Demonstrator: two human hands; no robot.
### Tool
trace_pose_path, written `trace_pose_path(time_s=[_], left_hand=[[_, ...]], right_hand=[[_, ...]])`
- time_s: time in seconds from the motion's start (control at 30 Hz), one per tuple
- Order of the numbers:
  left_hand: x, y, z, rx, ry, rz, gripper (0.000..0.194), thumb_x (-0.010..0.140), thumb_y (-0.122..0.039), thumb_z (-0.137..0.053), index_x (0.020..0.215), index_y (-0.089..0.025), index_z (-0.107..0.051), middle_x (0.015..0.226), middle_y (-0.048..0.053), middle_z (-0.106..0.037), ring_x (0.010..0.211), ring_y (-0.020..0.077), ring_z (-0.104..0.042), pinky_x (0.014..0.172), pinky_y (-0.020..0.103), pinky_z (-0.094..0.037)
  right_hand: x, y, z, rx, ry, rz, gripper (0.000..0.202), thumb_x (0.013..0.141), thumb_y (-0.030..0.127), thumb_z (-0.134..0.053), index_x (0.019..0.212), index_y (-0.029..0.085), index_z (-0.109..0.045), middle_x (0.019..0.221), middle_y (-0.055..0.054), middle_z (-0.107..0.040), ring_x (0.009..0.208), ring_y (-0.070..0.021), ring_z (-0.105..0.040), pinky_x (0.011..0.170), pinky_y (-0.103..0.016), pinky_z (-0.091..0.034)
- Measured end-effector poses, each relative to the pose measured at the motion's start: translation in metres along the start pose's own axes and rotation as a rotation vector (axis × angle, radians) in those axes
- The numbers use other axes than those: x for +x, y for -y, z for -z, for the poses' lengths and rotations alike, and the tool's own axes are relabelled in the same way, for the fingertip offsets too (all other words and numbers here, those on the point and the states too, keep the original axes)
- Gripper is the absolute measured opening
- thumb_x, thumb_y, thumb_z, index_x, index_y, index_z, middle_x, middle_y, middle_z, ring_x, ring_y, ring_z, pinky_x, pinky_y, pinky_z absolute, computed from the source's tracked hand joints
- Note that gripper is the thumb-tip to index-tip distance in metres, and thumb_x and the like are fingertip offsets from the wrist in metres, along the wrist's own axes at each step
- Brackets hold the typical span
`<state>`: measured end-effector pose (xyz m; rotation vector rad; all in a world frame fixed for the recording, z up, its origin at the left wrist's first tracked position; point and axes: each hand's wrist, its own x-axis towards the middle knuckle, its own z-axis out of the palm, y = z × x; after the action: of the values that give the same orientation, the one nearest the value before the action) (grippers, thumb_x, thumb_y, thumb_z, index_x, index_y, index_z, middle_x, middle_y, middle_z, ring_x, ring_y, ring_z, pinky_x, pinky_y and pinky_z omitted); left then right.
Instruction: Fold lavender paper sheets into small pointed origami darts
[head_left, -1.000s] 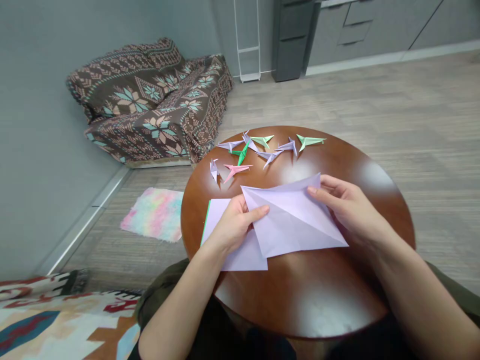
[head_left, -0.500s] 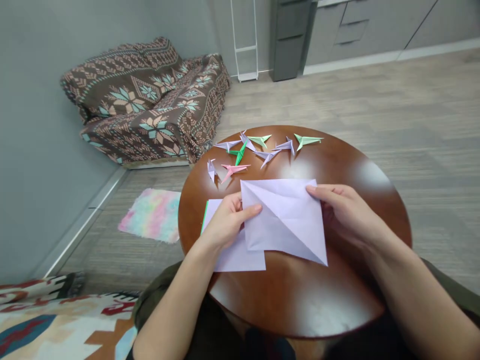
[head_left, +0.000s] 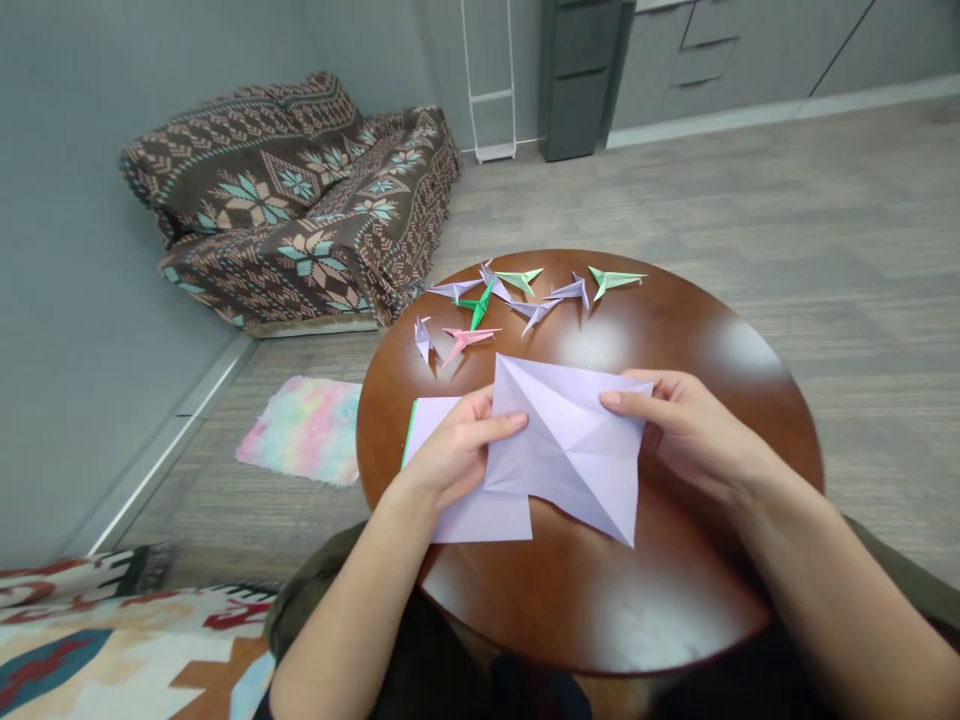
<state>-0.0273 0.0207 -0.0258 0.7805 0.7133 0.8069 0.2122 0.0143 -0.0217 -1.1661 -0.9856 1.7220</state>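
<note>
A square sheet of lilac origami paper [head_left: 566, 440], creased along its diagonals, is held up above the table between both hands. My left hand [head_left: 466, 440] pinches its left edge, thumb on the front and fingers behind. At the right edge, my right hand [head_left: 675, 420] grips the paper the same way, its fingers partly hidden. A stack of lilac paper [head_left: 484, 515] with a green edge lies under my left hand. Beyond the sheet sit several folded paper birds: a pink one [head_left: 469, 340], a dark green one [head_left: 478, 306], light green ones [head_left: 611, 281] and lilac ones [head_left: 534, 313].
The round brown table [head_left: 720, 600] has a glossy top. A sofa [head_left: 300, 220] under a patterned throw stands at the back left. On the floor lies a pastel fluffy mat [head_left: 304, 430]. Grey cabinets [head_left: 705, 70] line the far wall.
The lilac sheet has turned slightly clockwise and bent more along its creases, showing a raised centre. My right thumb has shifted a little left and down. The folded birds have not moved.
</note>
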Motion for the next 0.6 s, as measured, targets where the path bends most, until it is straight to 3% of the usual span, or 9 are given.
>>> trace_pose_path(time_s=[0.2,0.4,0.6], left_hand=[[-0.0002,0.0027,-0.0006,-0.012,-0.003,0.044,0.027,0.081,-0.027,-0.082,0.104,-0.015,-0.077,0.101,0.012,-0.081,0.077,0.0205,-0.076,0.072,0.029,-0.060],[0.0029,0.0048,0.0032,0.005,-0.024,0.028,0.032,0.082,-0.033,-0.082,0.108,-0.015,-0.075,0.100,0.012,-0.080,0.075,0.0199,-0.075,0.072,0.030,-0.060],[0.0008,0.0062,0.0013,0.135,-0.007,0.059,0.044,0.074,-0.031,-0.090,0.110,-0.012,-0.074,0.102,0.013,-0.080,0.078,0.0191,-0.074,0.072,0.027,-0.059]], right_hand=[[-0.0023,0.0014,-0.0028,0.086,-0.002,-0.040,0.024,0.068,0.032,-0.092,0.071,0.017,-0.074,0.067,-0.002,-0.072,0.056,-0.0126,-0.061,0.053,-0.022,-0.047],[-0.0037,0.0043,-0.0047,0.090,-0.067,-0.059,0.029,0.080,0.046,-0.083,0.075,0.018,-0.078,0.067,-0.006,-0.075,0.056,-0.0194,-0.065,0.058,-0.030,-0.054],[-0.0005,0.0002,-0.0039,0.116,-0.101,0.034,0.028,0.078,0.049,-0.084,0.076,0.022,-0.081,0.072,-0.007,-0.078,0.061,-0.0230,-0.070,0.054,-0.031,-0.055]])
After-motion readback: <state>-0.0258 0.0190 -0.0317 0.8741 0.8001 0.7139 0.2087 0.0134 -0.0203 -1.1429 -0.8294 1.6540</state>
